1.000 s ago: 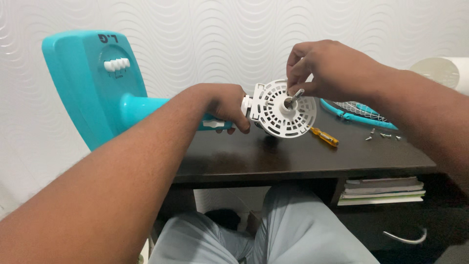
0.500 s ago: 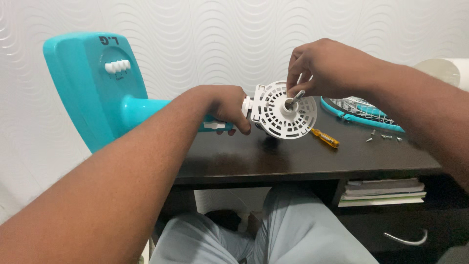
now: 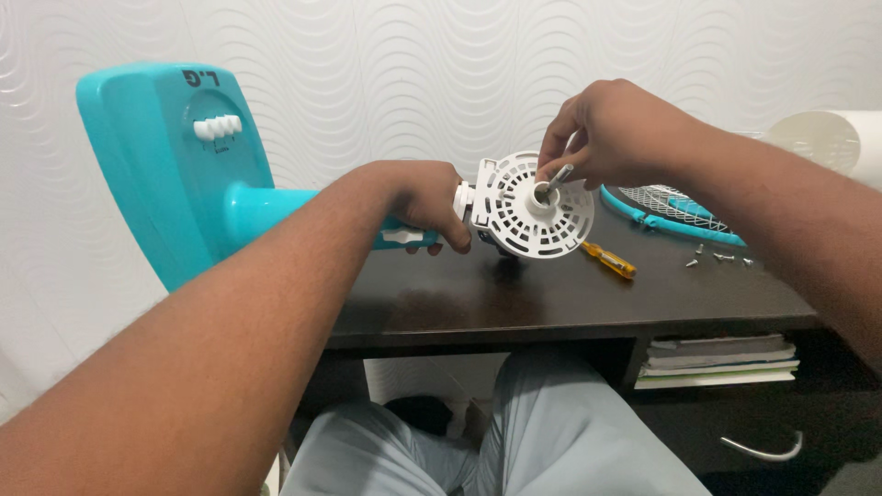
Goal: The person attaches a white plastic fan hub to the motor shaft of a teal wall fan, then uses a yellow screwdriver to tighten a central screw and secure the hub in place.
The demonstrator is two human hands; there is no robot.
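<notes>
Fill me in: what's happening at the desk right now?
A seated person has a teal pedestal fan tipped on its side across a dark desk. The left hand grips the fan's neck just behind the white slotted motor housing. The right hand pinches the metal motor shaft sticking out of the housing's centre. A yellow-handled screwdriver, a few loose screws and a teal-rimmed fan grille lie on the desk beside it.

Open dark desktop at centre frame

Bare dark wooden desk (image 3: 514,298) lies open below the white slotted plastic disc (image 3: 533,220); the yellow-handled screwdriver (image 3: 610,257), loose small screws (image 3: 721,258) and teal-rimmed wire grille (image 3: 675,213) crowd the right.
</notes>
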